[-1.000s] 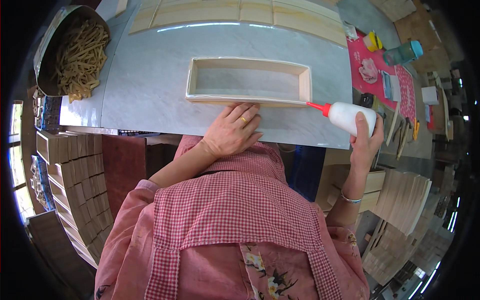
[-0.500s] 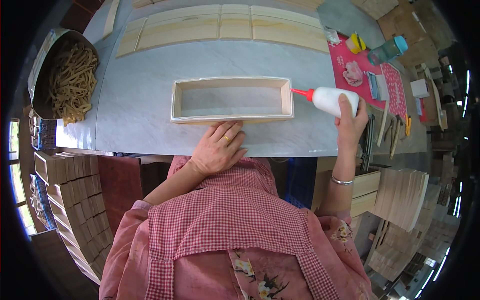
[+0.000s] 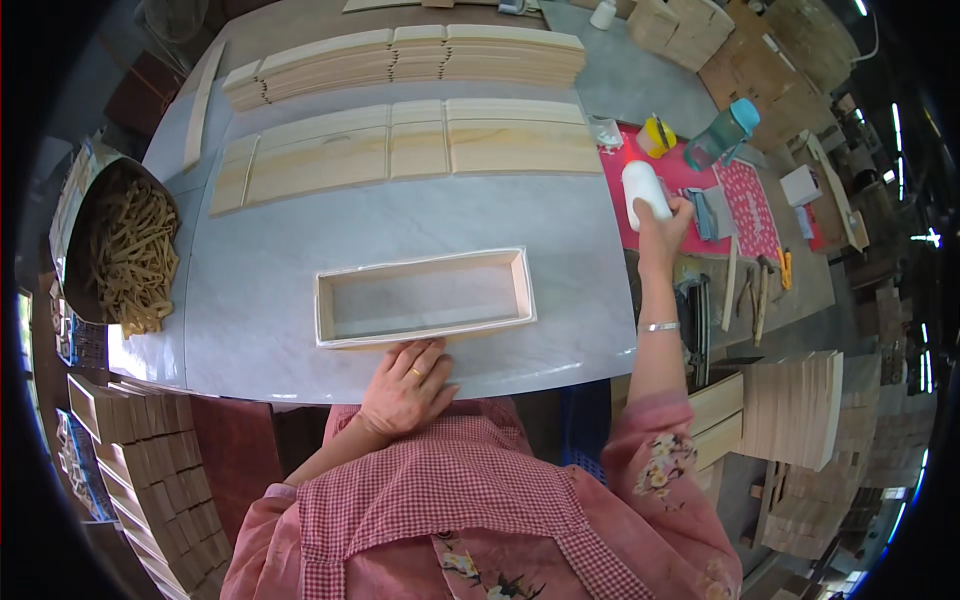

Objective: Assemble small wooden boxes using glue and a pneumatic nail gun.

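A shallow rectangular frame of pale wood [image 3: 420,274] lies on the grey table near its front edge, with a whitish line along its top rim. Against its near side rest the fingers of my left hand [image 3: 405,390], laid out loosely and wearing a gold ring. My right hand [image 3: 660,236] is wrapped round a white squeeze bottle [image 3: 644,190] with a red tip, the kind used for glue. The bottle is over the pink mat [image 3: 625,215] at the right, its tip pointing away from me. Whether it touches the mat I cannot tell.
Grooved wooden boards [image 3: 340,150] lie beyond the frame, with a stack of more boards [image 3: 420,62] behind. A container of tan strips [image 3: 135,250] stands left. A yellow tub [image 3: 655,137], a teal bottle [image 3: 722,135] and a folded cloth [image 3: 700,214] sit right. Wooden boxes [image 3: 160,470] are piled lower left.
My right hand has carried the squeeze bottle away from the frame's right end to over the pink mat. My left hand stays at the frame's near side. The whole view has shifted.
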A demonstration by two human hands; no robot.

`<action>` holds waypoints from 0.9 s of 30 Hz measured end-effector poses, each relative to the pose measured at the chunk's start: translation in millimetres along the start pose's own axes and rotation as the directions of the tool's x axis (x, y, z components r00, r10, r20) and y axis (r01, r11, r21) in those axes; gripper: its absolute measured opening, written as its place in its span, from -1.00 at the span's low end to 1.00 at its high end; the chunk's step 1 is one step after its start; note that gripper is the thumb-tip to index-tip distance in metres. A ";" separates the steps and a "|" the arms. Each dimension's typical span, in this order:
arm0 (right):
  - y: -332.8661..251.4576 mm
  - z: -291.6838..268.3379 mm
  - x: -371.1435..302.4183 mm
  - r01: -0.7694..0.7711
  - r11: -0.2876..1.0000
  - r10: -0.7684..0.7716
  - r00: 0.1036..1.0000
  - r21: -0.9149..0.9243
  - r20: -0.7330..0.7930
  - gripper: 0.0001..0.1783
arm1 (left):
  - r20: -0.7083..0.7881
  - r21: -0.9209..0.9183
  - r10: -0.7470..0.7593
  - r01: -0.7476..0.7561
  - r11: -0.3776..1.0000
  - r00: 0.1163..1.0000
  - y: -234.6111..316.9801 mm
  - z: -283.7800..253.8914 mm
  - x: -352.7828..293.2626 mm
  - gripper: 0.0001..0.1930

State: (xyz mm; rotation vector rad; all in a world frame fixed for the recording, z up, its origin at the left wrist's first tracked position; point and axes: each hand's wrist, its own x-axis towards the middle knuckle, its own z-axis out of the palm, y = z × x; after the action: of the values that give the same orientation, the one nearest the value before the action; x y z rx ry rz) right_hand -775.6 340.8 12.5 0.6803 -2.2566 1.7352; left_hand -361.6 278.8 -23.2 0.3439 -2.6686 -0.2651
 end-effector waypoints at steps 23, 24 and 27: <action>-190.9 75.1 -204.3 0.655 0.578 -0.626 -0.027 0.486 0.780 -0.43 | -0.155 -0.187 -0.039 0.010 0.982 0.987 -9.0 33.4 -14.8 -0.76; -189.2 79.2 -215.6 0.651 0.583 -0.613 -0.041 0.486 0.789 -0.42 | -0.199 -0.136 0.000 -0.027 0.990 0.980 -9.9 31.9 -13.4 -0.78; -185.9 90.6 -230.1 0.699 0.537 -0.609 -0.065 0.472 0.791 -0.40 | -0.322 0.031 0.110 -0.105 0.994 0.940 -9.3 29.3 -12.2 -0.81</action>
State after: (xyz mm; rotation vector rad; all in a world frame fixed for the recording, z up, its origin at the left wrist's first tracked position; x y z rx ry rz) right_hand -476.3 270.0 45.2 2.7560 -1.6157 0.6268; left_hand -362.0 277.3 -56.2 0.2223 -2.3553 -0.1419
